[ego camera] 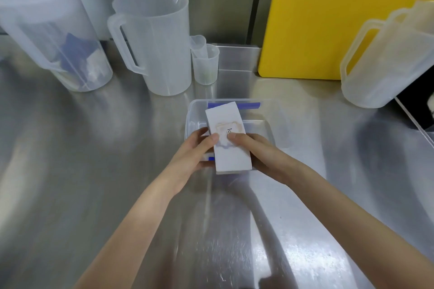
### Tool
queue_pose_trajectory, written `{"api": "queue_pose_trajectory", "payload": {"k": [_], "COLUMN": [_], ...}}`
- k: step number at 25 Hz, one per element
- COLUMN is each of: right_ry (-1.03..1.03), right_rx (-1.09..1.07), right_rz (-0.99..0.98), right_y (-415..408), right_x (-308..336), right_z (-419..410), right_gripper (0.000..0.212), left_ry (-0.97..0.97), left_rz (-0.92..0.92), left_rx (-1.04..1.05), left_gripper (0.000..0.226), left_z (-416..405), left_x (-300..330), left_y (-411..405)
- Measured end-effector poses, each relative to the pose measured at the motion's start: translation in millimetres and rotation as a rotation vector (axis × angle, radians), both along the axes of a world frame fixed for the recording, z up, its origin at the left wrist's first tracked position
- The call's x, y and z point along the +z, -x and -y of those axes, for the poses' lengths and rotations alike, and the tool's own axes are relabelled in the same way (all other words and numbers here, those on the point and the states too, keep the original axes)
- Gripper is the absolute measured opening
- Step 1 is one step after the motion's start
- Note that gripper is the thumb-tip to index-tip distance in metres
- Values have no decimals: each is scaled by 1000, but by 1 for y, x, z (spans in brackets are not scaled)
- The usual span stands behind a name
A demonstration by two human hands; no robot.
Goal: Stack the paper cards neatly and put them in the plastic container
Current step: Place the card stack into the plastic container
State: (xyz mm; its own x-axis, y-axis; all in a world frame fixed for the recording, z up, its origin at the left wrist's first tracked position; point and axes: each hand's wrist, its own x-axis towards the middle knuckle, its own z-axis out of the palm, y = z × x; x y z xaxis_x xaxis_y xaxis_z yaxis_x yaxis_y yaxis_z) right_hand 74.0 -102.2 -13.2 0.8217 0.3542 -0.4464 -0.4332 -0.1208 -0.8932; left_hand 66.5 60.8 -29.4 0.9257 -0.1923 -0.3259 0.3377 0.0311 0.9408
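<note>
Both hands, left hand (191,156) and right hand (260,155), fingers closed round the card stack (229,141); it's over the plastic container (270,129), mid-counter.

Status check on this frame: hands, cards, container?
Left hand and right hand both gripping card stack. Stack angled over clear plastic container, not seated. Nothing blocking.
</note>
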Motion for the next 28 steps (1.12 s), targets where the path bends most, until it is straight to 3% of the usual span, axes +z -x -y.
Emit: {"api": "queue_pose_trajectory", "payload": {"k": [3,7,11,13,21,28], "right_ry": [31,7,89,174,311,368], "right_rx": [-67,-108,-180,-211,-168,-88], "right_rz": [-16,-16,-107,-150,-283,-323], "right_y": [-24,-53,-76,-84,-94,-102], "right_x": [4,4,-12,-22,-54,-62], "right_z": [-12,-28,-40,-45,-60,-64], "right_gripper": [41,21,40,33,22,27], "left_ry": [-97,-209,-330,-369,-210,-222], "left_rz": [8,20,63,46,-167,-97], "left_rx": [22,49,164,265,377,426], "left_gripper": [40,39,36,39,43,39], "left_z": [0,-9,-24,-27,-18,-12], "left_x": [12,19,10,2,-49,-58], "left_y": [-22,-51,-72,-78,-86,-83]}}
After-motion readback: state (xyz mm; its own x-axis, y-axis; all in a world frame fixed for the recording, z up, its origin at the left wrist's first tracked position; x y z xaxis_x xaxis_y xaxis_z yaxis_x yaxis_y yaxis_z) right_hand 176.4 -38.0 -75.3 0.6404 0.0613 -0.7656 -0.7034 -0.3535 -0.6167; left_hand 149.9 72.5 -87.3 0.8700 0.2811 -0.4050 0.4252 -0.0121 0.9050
